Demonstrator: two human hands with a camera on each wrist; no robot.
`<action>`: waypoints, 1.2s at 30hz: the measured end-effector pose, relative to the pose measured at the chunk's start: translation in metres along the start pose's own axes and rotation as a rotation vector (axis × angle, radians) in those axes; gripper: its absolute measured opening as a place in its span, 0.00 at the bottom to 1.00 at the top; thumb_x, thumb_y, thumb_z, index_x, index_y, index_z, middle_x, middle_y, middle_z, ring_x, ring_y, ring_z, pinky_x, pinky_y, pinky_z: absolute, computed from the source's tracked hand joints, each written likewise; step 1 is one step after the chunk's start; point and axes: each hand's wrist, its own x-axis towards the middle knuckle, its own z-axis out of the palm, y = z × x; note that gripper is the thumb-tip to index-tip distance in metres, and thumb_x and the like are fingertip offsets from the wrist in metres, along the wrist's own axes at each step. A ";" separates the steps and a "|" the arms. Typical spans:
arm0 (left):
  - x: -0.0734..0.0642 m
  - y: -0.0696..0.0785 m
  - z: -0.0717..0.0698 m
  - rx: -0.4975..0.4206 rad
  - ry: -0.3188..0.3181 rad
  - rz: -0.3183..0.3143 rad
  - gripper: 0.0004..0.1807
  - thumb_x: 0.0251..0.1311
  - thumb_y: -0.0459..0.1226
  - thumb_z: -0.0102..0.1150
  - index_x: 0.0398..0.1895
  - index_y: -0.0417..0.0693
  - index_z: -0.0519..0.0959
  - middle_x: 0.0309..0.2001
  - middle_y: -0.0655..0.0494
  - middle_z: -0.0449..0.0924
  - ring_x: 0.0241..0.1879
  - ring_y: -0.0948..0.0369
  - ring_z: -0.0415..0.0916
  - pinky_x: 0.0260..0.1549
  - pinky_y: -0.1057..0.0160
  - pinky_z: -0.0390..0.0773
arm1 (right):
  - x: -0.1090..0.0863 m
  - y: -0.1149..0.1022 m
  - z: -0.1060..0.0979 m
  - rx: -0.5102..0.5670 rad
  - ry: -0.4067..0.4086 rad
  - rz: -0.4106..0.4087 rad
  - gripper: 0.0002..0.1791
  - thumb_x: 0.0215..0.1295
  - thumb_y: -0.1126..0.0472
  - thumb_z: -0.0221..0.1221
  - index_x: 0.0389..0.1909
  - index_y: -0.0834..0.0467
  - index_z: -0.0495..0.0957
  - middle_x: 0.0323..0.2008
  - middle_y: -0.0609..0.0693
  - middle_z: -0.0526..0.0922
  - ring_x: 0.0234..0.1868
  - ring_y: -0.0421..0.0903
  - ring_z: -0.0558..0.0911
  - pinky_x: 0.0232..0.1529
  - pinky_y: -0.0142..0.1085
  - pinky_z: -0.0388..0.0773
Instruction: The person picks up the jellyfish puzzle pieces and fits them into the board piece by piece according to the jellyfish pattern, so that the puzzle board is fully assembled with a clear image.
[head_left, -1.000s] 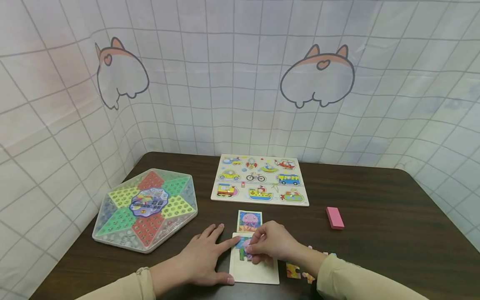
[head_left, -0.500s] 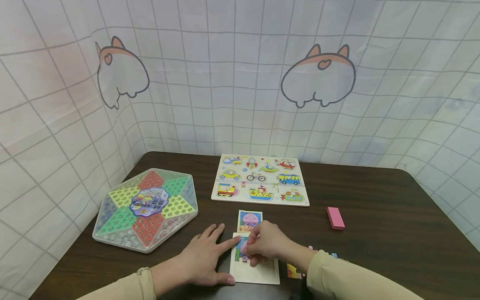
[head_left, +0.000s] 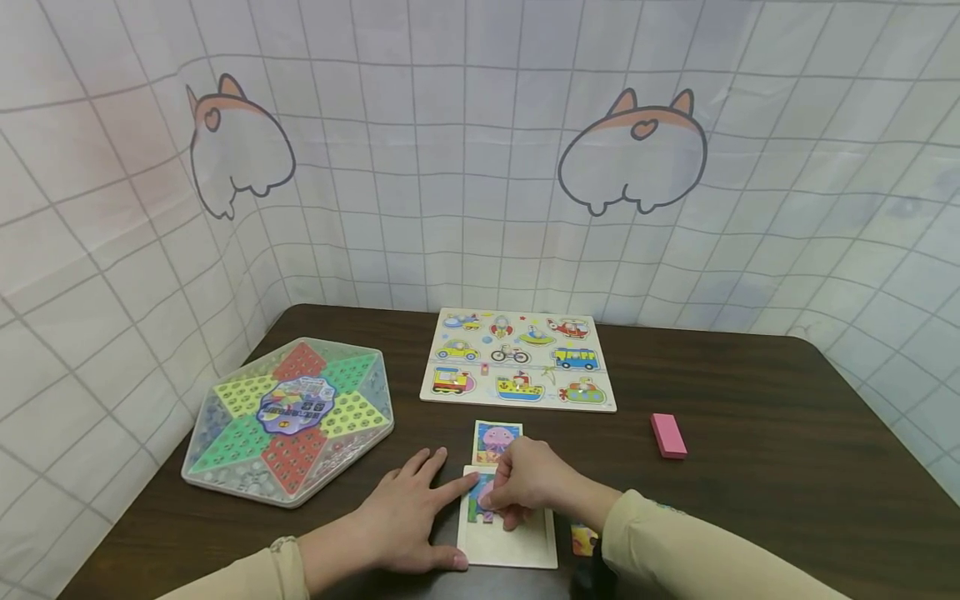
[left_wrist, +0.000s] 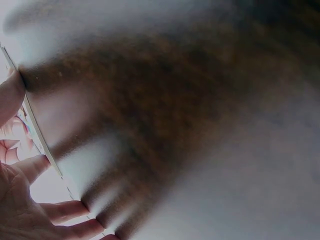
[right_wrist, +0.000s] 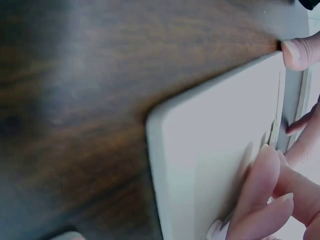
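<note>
A small puzzle tray (head_left: 506, 547) lies on the dark table, with joined jigsaw pieces (head_left: 478, 508) in its upper left part. My left hand (head_left: 408, 517) is spread flat beside it, index fingertip and thumb at its left edge. Over the tray, my right hand (head_left: 536, 477) pinches a jigsaw piece between thumb and curled fingers, close against the joined pieces; the fingers mostly cover it. Just beyond the tray is a picture card (head_left: 491, 439) with a pink jellyfish. The right wrist view shows the tray's bare pale floor (right_wrist: 210, 135) beside the bent fingers (right_wrist: 262, 175).
A yellow loose jigsaw piece (head_left: 584, 540) lies right of the tray, partly under my right sleeve (head_left: 675, 542). A pink block (head_left: 668, 436) sits farther right. At the left is a hexagonal Chinese checkers set (head_left: 352, 375); at the back lies a vehicle puzzle board (head_left: 491, 398).
My right hand has shifted slightly left and down over the joined pieces. Its forearm has swung left and now covers more of the loose pieces. My left hand stays in place.
</note>
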 end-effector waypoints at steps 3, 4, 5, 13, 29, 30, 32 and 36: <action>0.000 0.000 0.000 0.001 0.005 0.004 0.50 0.52 0.70 0.65 0.78 0.69 0.63 0.78 0.36 0.57 0.76 0.34 0.55 0.62 0.29 0.68 | 0.000 -0.001 -0.001 -0.009 -0.002 0.002 0.14 0.59 0.63 0.73 0.19 0.59 0.80 0.13 0.50 0.84 0.15 0.38 0.83 0.16 0.26 0.69; 0.000 0.000 0.000 0.000 0.007 0.004 0.50 0.52 0.70 0.65 0.78 0.69 0.63 0.78 0.36 0.57 0.76 0.34 0.55 0.62 0.29 0.68 | 0.000 -0.002 -0.001 -0.017 -0.002 0.001 0.14 0.59 0.63 0.73 0.19 0.59 0.80 0.13 0.50 0.84 0.15 0.38 0.83 0.16 0.27 0.69; 0.000 0.000 0.000 0.001 0.008 0.004 0.50 0.52 0.70 0.65 0.78 0.69 0.63 0.78 0.36 0.57 0.76 0.34 0.55 0.62 0.29 0.68 | 0.000 -0.002 -0.001 -0.025 -0.002 0.002 0.14 0.59 0.63 0.73 0.19 0.59 0.80 0.13 0.50 0.83 0.15 0.38 0.83 0.16 0.27 0.70; 0.000 0.001 -0.001 -0.004 0.003 0.005 0.50 0.52 0.70 0.65 0.78 0.69 0.63 0.78 0.37 0.57 0.76 0.34 0.55 0.62 0.29 0.67 | 0.000 0.001 -0.001 -0.089 0.015 -0.009 0.17 0.58 0.62 0.74 0.16 0.58 0.78 0.10 0.47 0.81 0.12 0.37 0.80 0.15 0.26 0.67; 0.000 0.002 0.000 0.008 0.001 -0.005 0.50 0.52 0.70 0.65 0.78 0.71 0.62 0.79 0.38 0.56 0.77 0.36 0.55 0.62 0.30 0.68 | -0.023 0.009 -0.011 -0.354 0.045 -0.398 0.04 0.68 0.61 0.66 0.38 0.58 0.86 0.28 0.45 0.86 0.28 0.35 0.80 0.29 0.29 0.77; 0.000 0.002 0.000 0.008 -0.003 -0.006 0.50 0.52 0.71 0.65 0.79 0.71 0.61 0.79 0.38 0.56 0.77 0.36 0.54 0.63 0.30 0.68 | -0.028 0.011 -0.013 -0.447 0.033 -0.452 0.07 0.68 0.61 0.66 0.44 0.57 0.86 0.34 0.45 0.87 0.34 0.36 0.81 0.35 0.30 0.80; 0.000 0.001 0.000 0.010 -0.005 -0.006 0.50 0.52 0.71 0.64 0.79 0.71 0.61 0.79 0.38 0.56 0.77 0.36 0.54 0.63 0.30 0.68 | -0.037 0.014 -0.015 -0.627 -0.002 -0.533 0.16 0.69 0.58 0.66 0.56 0.56 0.84 0.49 0.46 0.87 0.48 0.39 0.83 0.50 0.34 0.82; 0.000 0.000 0.000 0.020 -0.001 -0.005 0.50 0.53 0.71 0.64 0.79 0.72 0.60 0.79 0.38 0.56 0.77 0.35 0.55 0.62 0.30 0.68 | -0.048 0.023 -0.015 -0.878 -0.065 -0.635 0.29 0.71 0.50 0.63 0.70 0.52 0.74 0.69 0.46 0.77 0.68 0.50 0.76 0.66 0.43 0.75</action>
